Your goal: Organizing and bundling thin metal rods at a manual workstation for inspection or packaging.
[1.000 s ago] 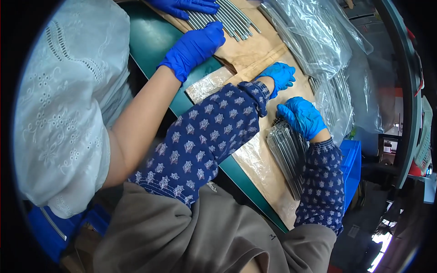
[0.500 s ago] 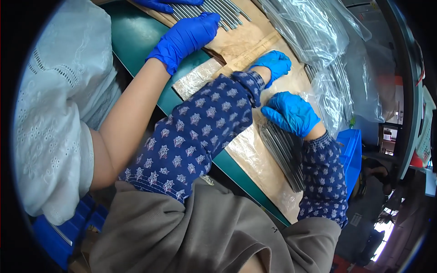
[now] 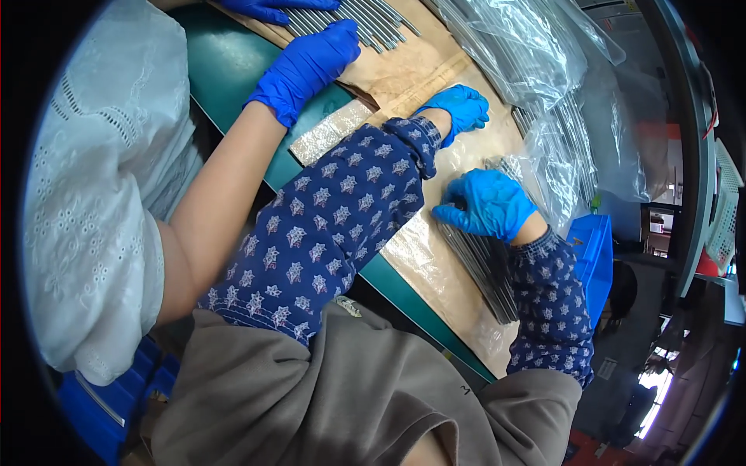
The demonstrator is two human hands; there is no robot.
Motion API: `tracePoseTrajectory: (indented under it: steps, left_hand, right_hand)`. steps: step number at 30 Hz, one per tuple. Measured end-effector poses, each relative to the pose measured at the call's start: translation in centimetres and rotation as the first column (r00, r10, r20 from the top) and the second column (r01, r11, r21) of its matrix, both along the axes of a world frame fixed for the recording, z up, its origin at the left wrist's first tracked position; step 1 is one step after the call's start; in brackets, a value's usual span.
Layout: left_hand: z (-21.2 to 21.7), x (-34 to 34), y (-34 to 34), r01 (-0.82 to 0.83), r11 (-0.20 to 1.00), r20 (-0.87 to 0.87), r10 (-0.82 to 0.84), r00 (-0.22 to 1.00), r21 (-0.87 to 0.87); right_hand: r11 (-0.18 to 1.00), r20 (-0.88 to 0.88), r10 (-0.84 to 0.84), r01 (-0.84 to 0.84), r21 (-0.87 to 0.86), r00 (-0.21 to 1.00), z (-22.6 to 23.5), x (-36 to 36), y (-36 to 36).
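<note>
White top: a co-worker, far L of the wearer's hands, in white embroidered cloth.
Blue bins: low L, well apart from both hands.
Green tabletop: L of the wearer's L hand, partly covered w/ paper.
Co-worker's hands: dark blue gloves, both up & L of the wearer's L hand; the far hand and the near hand are at a row of loose metal rods.
Bubble-wrap strip: silvery, just L of the wearer's L wrist.
Brown paper: spread under & around both of the wearer's hands.
Clear film: shiny, below & L of the R hand.
L hand: lt blue glove, fingers curled, over the paper; can't tell if it holds anything.
R hand: lt blue glove, below & slightly R of the L hand, arched over the upper end of the rod bundle, thumb to the L; can't tell how tight the grip is.
Rod bundle: thin metal rods side by side, running from under the R hand down twd the wearer.
Plastic bags: clear, crinkled, up & R of both hands, more rods under them.
Blue bin: R of the R forearm.
Pale green basket: far R of the R hand.
</note>
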State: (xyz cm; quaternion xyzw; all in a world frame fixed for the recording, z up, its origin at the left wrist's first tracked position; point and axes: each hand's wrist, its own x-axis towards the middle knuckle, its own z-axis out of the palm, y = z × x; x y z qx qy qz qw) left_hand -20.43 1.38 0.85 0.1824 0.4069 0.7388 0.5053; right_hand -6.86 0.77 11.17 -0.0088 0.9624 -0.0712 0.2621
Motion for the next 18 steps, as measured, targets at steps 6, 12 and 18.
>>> tracePoseTrajectory:
  steps: [6,12,18]
  left_hand:
    - [0.4,0.1,0.2,0.022,0.999,-0.144,-0.028,0.989,-0.044]
    - [-2.5,-0.6,0.3,-0.055,0.998,-0.533,0.054,0.844,0.014]
    - [-0.9,0.1,1.0,0.058,0.998,-0.29,-0.049,0.956,0.023]
  right_hand:
    - [0.974,-0.009,-0.075,0.072,-0.216,0.997,0.4,0.0,2.9]
    - [0.969,-0.343,-0.188,0.118,-0.215,0.92,-1.7,-0.3,6.3]
    - [0.976,-0.089,-0.091,0.107,0.189,0.992,-0.5,0.0,7.0]
